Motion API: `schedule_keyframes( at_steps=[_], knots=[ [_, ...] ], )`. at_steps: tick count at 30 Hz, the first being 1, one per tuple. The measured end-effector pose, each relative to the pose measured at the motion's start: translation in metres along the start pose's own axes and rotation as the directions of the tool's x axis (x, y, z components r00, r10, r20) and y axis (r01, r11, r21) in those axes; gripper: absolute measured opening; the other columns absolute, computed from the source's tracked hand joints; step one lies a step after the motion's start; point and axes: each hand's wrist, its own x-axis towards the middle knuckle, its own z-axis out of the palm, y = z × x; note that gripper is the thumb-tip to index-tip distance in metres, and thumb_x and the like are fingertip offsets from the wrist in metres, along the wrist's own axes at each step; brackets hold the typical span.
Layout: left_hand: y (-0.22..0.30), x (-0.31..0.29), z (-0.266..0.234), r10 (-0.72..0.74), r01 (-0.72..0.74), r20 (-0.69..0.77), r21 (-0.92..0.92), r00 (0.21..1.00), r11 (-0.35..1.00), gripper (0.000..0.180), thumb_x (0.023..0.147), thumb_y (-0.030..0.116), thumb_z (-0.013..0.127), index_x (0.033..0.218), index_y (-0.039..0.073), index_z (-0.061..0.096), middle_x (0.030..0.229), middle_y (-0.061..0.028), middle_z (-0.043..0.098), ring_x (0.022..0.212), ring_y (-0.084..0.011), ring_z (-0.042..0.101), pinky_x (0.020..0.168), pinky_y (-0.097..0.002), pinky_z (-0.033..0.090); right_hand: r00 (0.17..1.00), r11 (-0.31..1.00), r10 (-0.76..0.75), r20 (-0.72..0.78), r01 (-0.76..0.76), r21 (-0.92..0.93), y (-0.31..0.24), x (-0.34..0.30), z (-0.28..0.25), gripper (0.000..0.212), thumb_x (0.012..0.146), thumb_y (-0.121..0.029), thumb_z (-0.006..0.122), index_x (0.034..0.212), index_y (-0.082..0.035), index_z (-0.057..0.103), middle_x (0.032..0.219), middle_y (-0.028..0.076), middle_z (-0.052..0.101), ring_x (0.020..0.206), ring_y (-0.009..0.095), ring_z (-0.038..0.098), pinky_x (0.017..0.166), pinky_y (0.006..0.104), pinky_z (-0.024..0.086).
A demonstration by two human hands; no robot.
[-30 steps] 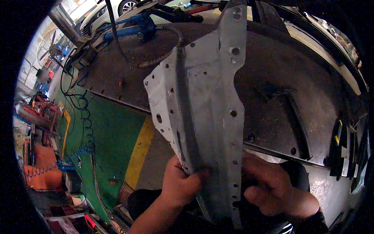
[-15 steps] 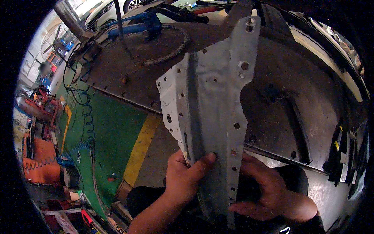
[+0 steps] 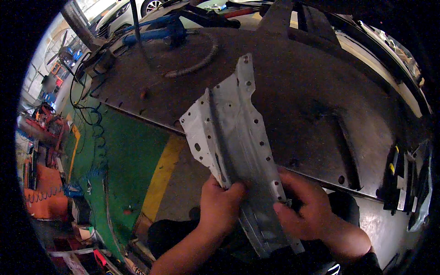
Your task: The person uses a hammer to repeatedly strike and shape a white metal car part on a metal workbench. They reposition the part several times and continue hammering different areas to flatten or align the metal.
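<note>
A grey sheet-metal panel (image 3: pixel 238 137) with bent flanges and rows of holes slants upward in front of me, its narrow tip leaning over the dark metal table. My left hand (image 3: pixel 221 201) grips its left edge, with the thumb lying across the face and the fingers hidden behind. On the opposite edge, my right hand (image 3: pixel 305 206) is closed around the perforated flange, thumb in front. The panel's lower end hangs over my dark-clothed lap.
The dark steel table (image 3: pixel 302 123) spans the space ahead. A blue cylindrical tool (image 3: pixel 158 31) and a ribbed hose (image 3: pixel 197 64) lie on its far left. Green floor with a yellow stripe (image 3: pixel 158 183) shows at left, beside coiled cables (image 3: pixel 98 133). A white car (image 3: pixel 121 16) stands beyond.
The panel's top has tipped away and lower, with its upper end shifting left and its lower end right. My right hand has moved its thumb up along the flange.
</note>
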Motion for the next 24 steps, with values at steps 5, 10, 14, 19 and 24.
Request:
schedule_keyframes(
  at_steps=[5, 10, 14, 19, 24],
  knots=[
    [0.001, 0.019, 0.003, -0.116, 0.141, 0.122, -0.223, 0.986, 0.965, 0.035, 0.084, 0.008, 0.059, 0.117, -0.003, 0.054, 0.103, -0.0121, 0.064, 0.093, -0.0205, 0.062, 0.087, -0.0326, 0.048, 0.970, 0.990, 0.109, -0.217, -0.125, -0.062, 0.021, 0.008, 0.006, 0.042, 0.084, -0.004, 0.054, 0.125, 0.004, 0.047, 0.112, 0.014, 0.059, 0.103, 0.018, 0.058, 0.090, 0.0315, 0.046],
    [-0.009, 0.033, 0.001, -0.116, 0.160, 0.147, -0.331, 0.982, 0.930, 0.039, 0.086, 0.010, 0.061, 0.120, -0.006, 0.050, 0.101, -0.0121, 0.063, 0.093, -0.0214, 0.062, 0.083, -0.0316, 0.049, 0.926, 0.981, 0.052, -0.373, -0.116, -0.153, 0.037, 0.014, 0.008, 0.038, 0.085, -0.006, 0.056, 0.122, 0.004, 0.048, 0.110, 0.013, 0.060, 0.101, 0.018, 0.058, 0.089, 0.0321, 0.047],
    [-0.009, 0.032, 0.007, -0.139, 0.140, 0.022, -0.221, 0.990, 0.965, 0.038, 0.088, 0.013, 0.063, 0.117, -0.007, 0.050, 0.099, -0.0107, 0.063, 0.084, -0.0178, 0.062, 0.071, -0.0268, 0.049, 0.901, 0.976, 0.030, -0.433, -0.119, -0.181, 0.035, 0.017, 0.010, 0.036, 0.086, -0.008, 0.056, 0.120, 0.003, 0.050, 0.108, 0.014, 0.061, 0.100, 0.019, 0.058, 0.088, 0.0328, 0.047],
    [-0.010, 0.034, 0.007, -0.185, 0.184, 0.012, -0.172, 0.983, 0.968, 0.023, 0.089, 0.015, 0.063, 0.104, 0.000, 0.056, 0.087, -0.0050, 0.064, 0.073, -0.0134, 0.061, 0.061, -0.0242, 0.047, 0.891, 0.989, 0.120, -0.438, -0.146, -0.028, 0.030, 0.021, 0.008, 0.034, 0.086, -0.009, 0.058, 0.118, 0.002, 0.052, 0.105, 0.013, 0.062, 0.098, 0.019, 0.059, 0.087, 0.0329, 0.047],
    [-0.015, 0.039, 0.009, -0.202, 0.212, 0.065, -0.285, 0.977, 0.935, 0.020, 0.091, 0.019, 0.060, 0.102, 0.002, 0.057, 0.085, -0.0047, 0.064, 0.073, -0.0147, 0.061, 0.065, -0.0267, 0.049, 0.920, 0.983, 0.175, -0.352, -0.184, 0.009, 0.027, 0.024, -0.002, 0.032, 0.088, -0.014, 0.061, 0.116, 0.001, 0.055, 0.104, 0.010, 0.063, 0.094, 0.016, 0.059, 0.084, 0.0301, 0.048]
  ],
)
